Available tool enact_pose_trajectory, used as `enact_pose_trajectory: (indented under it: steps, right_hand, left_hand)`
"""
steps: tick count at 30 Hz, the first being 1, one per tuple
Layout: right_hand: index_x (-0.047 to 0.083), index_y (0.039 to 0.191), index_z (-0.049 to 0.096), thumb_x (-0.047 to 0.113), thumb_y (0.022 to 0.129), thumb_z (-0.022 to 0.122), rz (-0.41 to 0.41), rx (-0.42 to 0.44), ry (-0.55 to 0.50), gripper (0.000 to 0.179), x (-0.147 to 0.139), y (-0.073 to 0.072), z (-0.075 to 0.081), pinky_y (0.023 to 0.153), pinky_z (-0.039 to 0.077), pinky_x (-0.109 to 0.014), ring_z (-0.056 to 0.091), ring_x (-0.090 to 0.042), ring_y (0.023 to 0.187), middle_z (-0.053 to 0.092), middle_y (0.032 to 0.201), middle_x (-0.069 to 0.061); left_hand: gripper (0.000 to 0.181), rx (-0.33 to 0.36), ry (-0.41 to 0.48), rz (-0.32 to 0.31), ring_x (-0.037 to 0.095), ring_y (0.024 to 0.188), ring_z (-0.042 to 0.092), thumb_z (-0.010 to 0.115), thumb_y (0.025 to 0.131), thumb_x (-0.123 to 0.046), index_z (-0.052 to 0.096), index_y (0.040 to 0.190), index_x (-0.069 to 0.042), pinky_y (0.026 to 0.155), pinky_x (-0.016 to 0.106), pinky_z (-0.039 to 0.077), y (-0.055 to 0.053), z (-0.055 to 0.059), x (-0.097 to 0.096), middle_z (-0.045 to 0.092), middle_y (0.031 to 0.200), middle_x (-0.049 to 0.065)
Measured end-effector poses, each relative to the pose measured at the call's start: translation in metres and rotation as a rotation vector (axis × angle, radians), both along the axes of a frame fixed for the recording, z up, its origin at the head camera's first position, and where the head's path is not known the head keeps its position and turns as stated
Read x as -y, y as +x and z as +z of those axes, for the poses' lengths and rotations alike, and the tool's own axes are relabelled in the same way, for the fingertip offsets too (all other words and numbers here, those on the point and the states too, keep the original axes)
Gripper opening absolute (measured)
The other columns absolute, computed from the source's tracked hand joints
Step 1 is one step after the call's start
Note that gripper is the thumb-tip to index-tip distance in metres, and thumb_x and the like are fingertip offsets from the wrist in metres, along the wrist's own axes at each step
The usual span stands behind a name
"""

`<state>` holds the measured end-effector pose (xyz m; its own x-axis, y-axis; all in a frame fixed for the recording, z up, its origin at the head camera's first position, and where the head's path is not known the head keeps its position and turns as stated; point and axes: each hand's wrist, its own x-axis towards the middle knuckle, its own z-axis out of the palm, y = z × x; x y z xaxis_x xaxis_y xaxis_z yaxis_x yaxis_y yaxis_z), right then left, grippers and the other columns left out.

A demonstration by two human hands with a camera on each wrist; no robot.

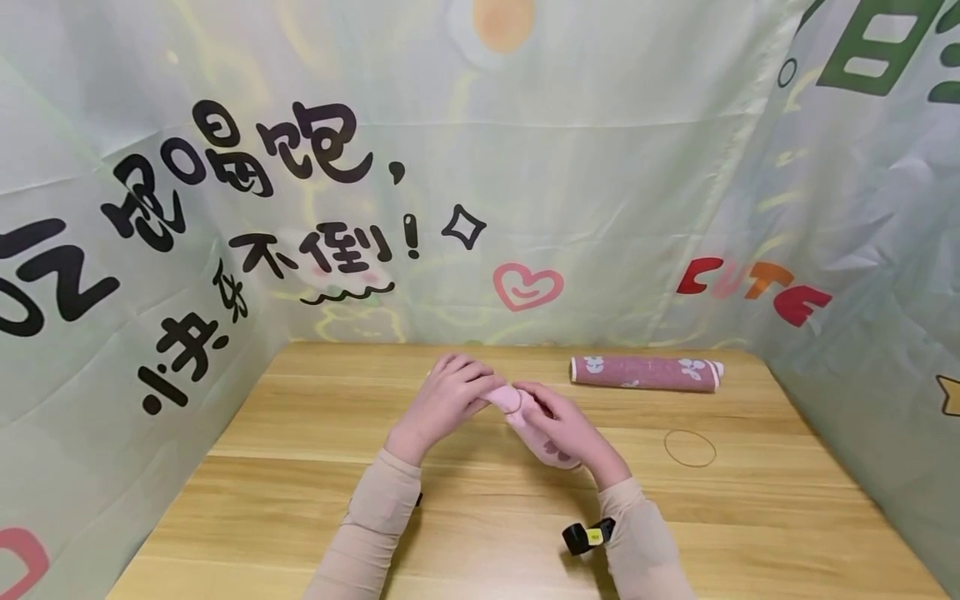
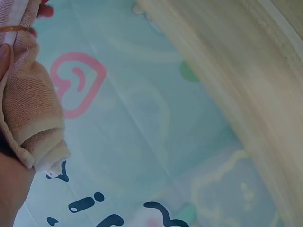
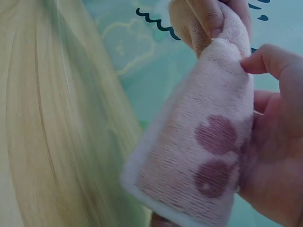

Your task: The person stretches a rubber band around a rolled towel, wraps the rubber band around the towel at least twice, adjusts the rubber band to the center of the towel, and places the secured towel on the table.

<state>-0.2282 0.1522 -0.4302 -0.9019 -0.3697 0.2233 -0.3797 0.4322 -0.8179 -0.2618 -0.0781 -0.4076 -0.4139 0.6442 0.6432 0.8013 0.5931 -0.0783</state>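
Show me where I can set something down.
Pale wooden table is bare left of the beige left sleeve, and right of the beige right sleeve, in front of the thin brown loop. Crowded: centre, where both hands hold pink terry cloth; rear right, with rolled mauve cloth.

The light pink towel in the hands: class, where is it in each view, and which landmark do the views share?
Head: the light pink towel is below centre, slightly to the right.
Left wrist: the light pink towel runs down the left side.
Right wrist: the light pink towel spans top to bottom, just right of centre.
Shared landmark: the wavy black line shows in all three.
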Motion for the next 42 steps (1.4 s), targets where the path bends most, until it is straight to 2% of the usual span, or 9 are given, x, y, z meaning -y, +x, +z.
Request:
enact_pose_trajectory:
  steps: [4, 7, 14, 22, 26, 32, 36, 39, 42]
  right_hand:
    - [0.005, 0.131, 0.056, 0.02, 0.093, 0.063, -0.049, 0.038, 0.03, 0.042, 0.001, -0.001, -0.002, 0.074, 0.052, -0.029, 0.059, -0.021, 0.097, 0.063, 0.121, -0.018]
    - [0.005, 0.122, 0.059, 0.016, 0.088, 0.068, -0.097, -0.002, 0.038, 0.037, 0.002, -0.003, -0.005, 0.073, 0.049, -0.029, 0.057, -0.017, 0.088, 0.065, 0.112, -0.014]
    - [0.008, 0.112, 0.063, 0.012, 0.079, 0.078, -0.21, -0.247, 0.204, 0.036, 0.005, -0.005, -0.008, 0.078, 0.051, -0.036, 0.06, -0.018, 0.088, 0.068, 0.105, -0.008]
    - [0.011, 0.107, 0.066, 0.008, 0.073, 0.083, -0.226, -0.518, 0.299, 0.038, 0.006, -0.005, -0.01, 0.083, 0.055, -0.041, 0.065, -0.024, 0.096, 0.069, 0.104, -0.007]
    - [0.012, 0.107, 0.065, 0.012, 0.075, 0.083, -0.217, -0.558, 0.31, 0.037, 0.008, -0.005, -0.012, 0.081, 0.055, -0.039, 0.064, -0.022, 0.093, 0.069, 0.102, -0.005]
    - [0.014, 0.104, 0.066, 0.025, 0.088, 0.072, -0.195, -0.523, 0.243, 0.019, 0.012, -0.003, -0.01, 0.079, 0.054, -0.037, 0.062, -0.016, 0.091, 0.068, 0.099, 0.0]
    - [0.014, 0.099, 0.068, 0.016, 0.091, 0.067, -0.168, -0.604, 0.175, 0.008, 0.013, -0.003, -0.01, 0.083, 0.054, -0.037, 0.063, -0.016, 0.093, 0.068, 0.097, 0.0]
    - [0.014, 0.098, 0.071, 0.01, 0.088, 0.07, -0.143, -0.665, 0.15, 0.011, 0.012, -0.004, -0.01, 0.085, 0.055, -0.037, 0.063, -0.018, 0.096, 0.069, 0.098, -0.001]
    - [0.015, 0.098, 0.074, 0.007, 0.086, 0.072, -0.125, -0.677, 0.146, 0.015, 0.011, -0.004, -0.01, 0.087, 0.054, -0.037, 0.063, -0.019, 0.099, 0.069, 0.101, -0.001]
  left_hand:
    - [0.029, 0.003, -0.008, 0.01, 0.018, 0.105, 0.061, 0.077, 0.082, -0.022, 0.072, 0.111, -0.023, 0.098, 0.043, 0.046, 0.001, 0.0, -0.001, 0.071, 0.106, -0.005]
    - [0.033, 0.028, -0.034, 0.036, 0.018, 0.106, 0.06, 0.078, 0.081, -0.022, 0.07, 0.113, -0.024, 0.098, 0.043, 0.045, 0.002, -0.001, -0.003, 0.07, 0.108, -0.006]
    - [0.045, 0.179, -0.142, 0.117, 0.02, 0.116, 0.057, 0.078, 0.081, -0.035, 0.065, 0.123, -0.026, 0.101, 0.044, 0.042, 0.004, -0.004, -0.01, 0.066, 0.12, -0.004]
    - [0.053, 0.277, -0.161, 0.151, 0.021, 0.118, 0.057, 0.077, 0.079, -0.041, 0.064, 0.127, -0.023, 0.105, 0.051, 0.041, 0.005, -0.005, -0.01, 0.067, 0.124, -0.004]
    - [0.042, 0.24, -0.147, 0.17, 0.021, 0.112, 0.061, 0.076, 0.083, -0.036, 0.067, 0.121, -0.021, 0.103, 0.054, 0.043, 0.006, -0.005, -0.01, 0.07, 0.118, -0.004]
    - [0.025, 0.143, -0.128, 0.17, 0.019, 0.105, 0.064, 0.076, 0.084, -0.026, 0.072, 0.108, -0.024, 0.101, 0.052, 0.045, 0.006, -0.005, -0.01, 0.073, 0.108, -0.007]
    - [0.023, 0.104, -0.126, 0.129, 0.018, 0.105, 0.064, 0.075, 0.084, -0.025, 0.073, 0.106, -0.024, 0.1, 0.05, 0.045, 0.006, -0.006, -0.01, 0.073, 0.106, -0.008]
    - [0.023, 0.079, -0.121, 0.108, 0.018, 0.106, 0.063, 0.075, 0.084, -0.025, 0.073, 0.107, -0.024, 0.102, 0.051, 0.044, 0.005, -0.006, -0.01, 0.073, 0.107, -0.008]
    - [0.024, 0.055, -0.117, 0.101, 0.017, 0.106, 0.063, 0.075, 0.084, -0.025, 0.073, 0.108, -0.024, 0.103, 0.051, 0.045, 0.004, -0.006, -0.009, 0.073, 0.107, -0.008]
